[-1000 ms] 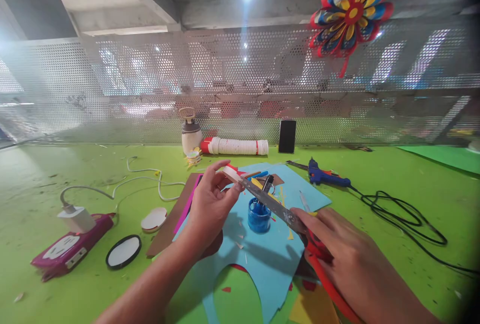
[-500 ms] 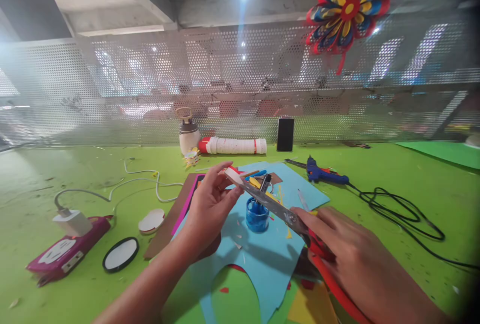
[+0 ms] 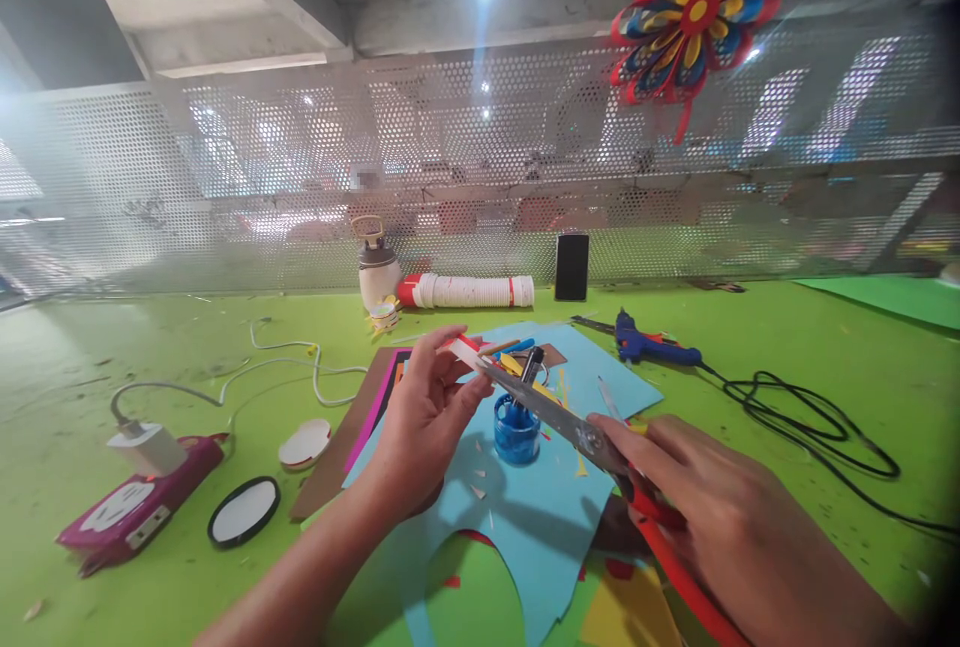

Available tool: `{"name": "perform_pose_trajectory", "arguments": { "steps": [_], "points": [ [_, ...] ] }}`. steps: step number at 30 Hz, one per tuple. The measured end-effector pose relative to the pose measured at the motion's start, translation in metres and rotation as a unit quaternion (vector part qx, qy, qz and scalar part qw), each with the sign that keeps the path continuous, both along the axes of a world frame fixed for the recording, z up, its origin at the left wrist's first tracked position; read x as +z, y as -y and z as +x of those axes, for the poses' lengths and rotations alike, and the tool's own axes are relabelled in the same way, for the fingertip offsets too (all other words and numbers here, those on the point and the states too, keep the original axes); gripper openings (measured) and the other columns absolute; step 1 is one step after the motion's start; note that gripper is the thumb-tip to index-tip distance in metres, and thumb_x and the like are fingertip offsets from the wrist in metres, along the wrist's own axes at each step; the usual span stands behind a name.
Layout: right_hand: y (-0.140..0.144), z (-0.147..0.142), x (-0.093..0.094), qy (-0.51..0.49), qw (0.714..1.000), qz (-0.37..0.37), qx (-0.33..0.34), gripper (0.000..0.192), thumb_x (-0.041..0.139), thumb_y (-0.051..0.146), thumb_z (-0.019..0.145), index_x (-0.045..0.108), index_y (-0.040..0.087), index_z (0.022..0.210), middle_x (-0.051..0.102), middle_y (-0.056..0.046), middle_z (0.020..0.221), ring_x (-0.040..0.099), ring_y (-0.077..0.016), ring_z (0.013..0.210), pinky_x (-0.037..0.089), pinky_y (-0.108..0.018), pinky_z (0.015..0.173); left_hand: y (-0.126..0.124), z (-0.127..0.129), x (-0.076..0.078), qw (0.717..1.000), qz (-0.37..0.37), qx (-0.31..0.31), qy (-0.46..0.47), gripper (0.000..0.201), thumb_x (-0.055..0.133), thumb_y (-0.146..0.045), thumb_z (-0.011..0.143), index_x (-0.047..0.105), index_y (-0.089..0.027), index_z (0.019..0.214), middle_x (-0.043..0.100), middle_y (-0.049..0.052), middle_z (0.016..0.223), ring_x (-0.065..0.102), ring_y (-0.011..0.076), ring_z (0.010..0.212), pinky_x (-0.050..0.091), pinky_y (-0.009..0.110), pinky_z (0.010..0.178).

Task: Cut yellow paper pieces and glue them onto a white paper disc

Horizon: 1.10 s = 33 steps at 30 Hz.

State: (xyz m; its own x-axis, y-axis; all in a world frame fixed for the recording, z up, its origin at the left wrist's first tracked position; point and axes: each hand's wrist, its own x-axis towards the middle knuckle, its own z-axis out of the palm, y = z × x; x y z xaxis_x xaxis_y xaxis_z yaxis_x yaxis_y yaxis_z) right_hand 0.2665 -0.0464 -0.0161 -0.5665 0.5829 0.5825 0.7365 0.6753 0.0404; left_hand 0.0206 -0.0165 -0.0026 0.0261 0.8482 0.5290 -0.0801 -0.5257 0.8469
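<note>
OK, head view: left hand point(image 3: 424, 417) pinches a small red-and-white paper-like strip point(image 3: 466, 352) between thumb and fingers, held up over a light-blue paper sheet point(image 3: 555, 517). Right hand point(image 3: 709, 487) is wrapped round the handles of red-handled grey metal scissors point(image 3: 551, 414), blade tips at the strip. Reads as a trimming step; can't tell if the blades are biting. Next move calls for a steady pinch, thumb clear.
</note>
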Motion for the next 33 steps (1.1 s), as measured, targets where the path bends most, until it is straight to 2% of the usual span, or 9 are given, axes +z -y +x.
{"name": "perform_pose_trajectory", "arguments": {
  "steps": [5, 10, 20, 25, 33],
  "points": [
    [-0.0007, 0.0003, 0.0017, -0.014, 1.0, -0.001, 0.014, 0.044, 0.044, 0.003, 0.087, 0.052, 0.012, 0.129, 0.057, -0.007, 0.078, 0.062, -0.0237, 0.062, 0.054, -0.038, 0.049, -0.0004, -0.0034, 0.001, 1.0, 0.011, -0.012, -0.019, 0.032, 0.061, -0.025, 0.09, 0.046, -0.022, 0.119, 0.068, 0.009, 0.113, 0.065, 0.0133, 0.08, 0.056, 0.032, 0.079],
    [-0.0002, 0.0028, 0.0022, -0.016, 1.0, 0.008, 0.023, 0.044, 0.045, 0.003, 0.086, 0.054, 0.013, 0.128, 0.056, -0.007, 0.078, 0.062, -0.0234, 0.062, 0.053, -0.037, 0.049, 0.0012, -0.0058, 0.0025, 0.999, 0.003, -0.023, -0.031, 0.034, 0.059, -0.025, 0.091, 0.044, -0.021, 0.122, 0.065, 0.012, 0.122, 0.064, 0.014, 0.081, 0.056, 0.033, 0.08],
    [0.0016, 0.0025, 0.0026, -0.014, 0.999, -0.002, 0.028, 0.047, 0.047, 0.005, 0.083, 0.052, 0.011, 0.13, 0.059, -0.008, 0.08, 0.065, -0.0243, 0.065, 0.055, -0.039, 0.051, 0.0023, -0.0039, 0.0036, 1.0, 0.01, -0.018, -0.015, 0.035, 0.062, -0.026, 0.09, 0.045, -0.023, 0.12, 0.069, 0.009, 0.11, 0.066, 0.0168, 0.089, 0.057, 0.032, 0.079],
    [0.0017, 0.0023, 0.0033, -0.016, 0.999, -0.015, 0.033, 0.045, 0.045, 0.007, 0.086, 0.051, 0.013, 0.13, 0.06, -0.008, 0.08, 0.065, -0.0232, 0.065, 0.056, -0.038, 0.052, 0.0037, -0.0055, 0.0065, 0.999, 0.001, -0.029, -0.015, 0.036, 0.063, -0.029, 0.089, 0.045, -0.022, 0.12, 0.067, 0.012, 0.121, 0.068, 0.0173, 0.089, 0.058, 0.033, 0.078],
    [0.0055, 0.0009, 0.0012, -0.029, 0.998, -0.048, 0.029, 0.047, 0.043, 0.005, 0.086, 0.05, 0.015, 0.131, 0.062, -0.008, 0.084, 0.067, -0.0235, 0.071, 0.058, -0.04, 0.059, 0.0036, -0.0066, 0.0067, 0.999, -0.006, -0.046, -0.001, 0.037, 0.064, -0.029, 0.089, 0.045, -0.022, 0.12, 0.067, 0.012, 0.123, 0.069, 0.0151, 0.082, 0.058, 0.033, 0.078]
  ]
}}
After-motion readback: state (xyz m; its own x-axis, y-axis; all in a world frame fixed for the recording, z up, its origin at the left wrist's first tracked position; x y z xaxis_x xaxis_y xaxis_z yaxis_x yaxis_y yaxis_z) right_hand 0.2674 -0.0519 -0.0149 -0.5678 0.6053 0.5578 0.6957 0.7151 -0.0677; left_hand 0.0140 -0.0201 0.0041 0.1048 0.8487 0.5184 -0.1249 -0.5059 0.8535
